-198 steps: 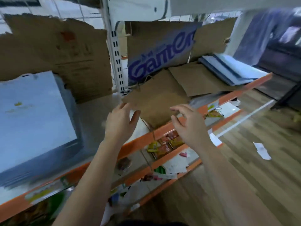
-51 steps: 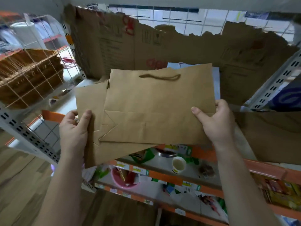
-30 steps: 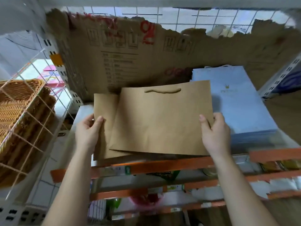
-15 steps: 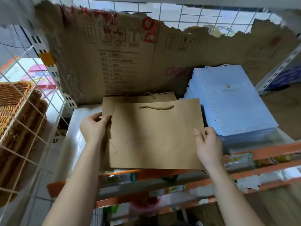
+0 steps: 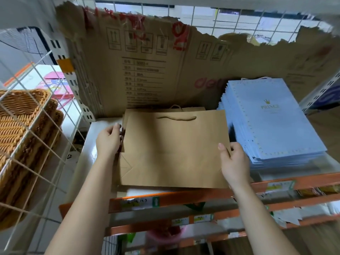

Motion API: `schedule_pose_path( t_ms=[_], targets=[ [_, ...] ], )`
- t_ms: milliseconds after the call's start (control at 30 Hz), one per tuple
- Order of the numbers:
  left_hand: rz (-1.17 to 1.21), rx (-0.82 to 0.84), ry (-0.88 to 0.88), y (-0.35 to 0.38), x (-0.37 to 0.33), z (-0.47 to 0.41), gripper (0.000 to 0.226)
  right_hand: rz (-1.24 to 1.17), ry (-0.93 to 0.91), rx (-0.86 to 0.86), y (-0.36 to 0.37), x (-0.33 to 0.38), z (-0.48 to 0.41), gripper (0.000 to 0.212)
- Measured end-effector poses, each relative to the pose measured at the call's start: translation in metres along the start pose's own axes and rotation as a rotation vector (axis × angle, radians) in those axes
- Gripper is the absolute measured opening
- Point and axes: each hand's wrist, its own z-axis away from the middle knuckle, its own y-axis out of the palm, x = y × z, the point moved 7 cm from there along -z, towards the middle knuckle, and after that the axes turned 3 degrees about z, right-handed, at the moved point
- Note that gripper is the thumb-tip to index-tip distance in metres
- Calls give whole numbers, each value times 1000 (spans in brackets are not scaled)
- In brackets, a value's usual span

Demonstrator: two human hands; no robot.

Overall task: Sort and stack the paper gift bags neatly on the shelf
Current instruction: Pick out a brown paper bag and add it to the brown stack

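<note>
Two flat brown paper gift bags (image 5: pixel 173 150) lie stacked on the white shelf (image 5: pixel 88 155), twisted rope handle toward the back. The lower bag shows only along the left and back edges. My left hand (image 5: pixel 108 140) pinches the stack's left edge, fingers curled on the paper. My right hand (image 5: pixel 233 162) grips the top bag's right edge, thumb on top. Beside them on the right sits a tidy stack of light blue gift bags (image 5: pixel 272 122) with a gold crown print.
Torn brown cardboard (image 5: pixel 147 70) lines the shelf's back. An orange shelf rail (image 5: pixel 184 197) with price labels runs along the front. Wicker baskets (image 5: pixel 22 129) sit behind a white wire grid on the left. Lower shelves hold small goods.
The two brown bags slid back onto the shelf and now overlap almost squarely. My left hand shifted from the lower bag's corner to the stack's left edge. My right hand stayed on the right edge.
</note>
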Motion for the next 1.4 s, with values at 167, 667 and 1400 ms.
schedule_pose_path(
  t_ms=[167, 667, 1400],
  targets=[
    [140, 55, 26, -18, 12, 29, 30, 6, -89, -12, 12, 29, -32, 28],
    [-398, 177, 418, 2, -7, 73, 68, 365, -95, 99, 47, 30, -72, 40],
    [-387, 197, 308, 11, -3, 69, 58, 446, -153, 641, 49, 19, -28, 124]
  ],
)
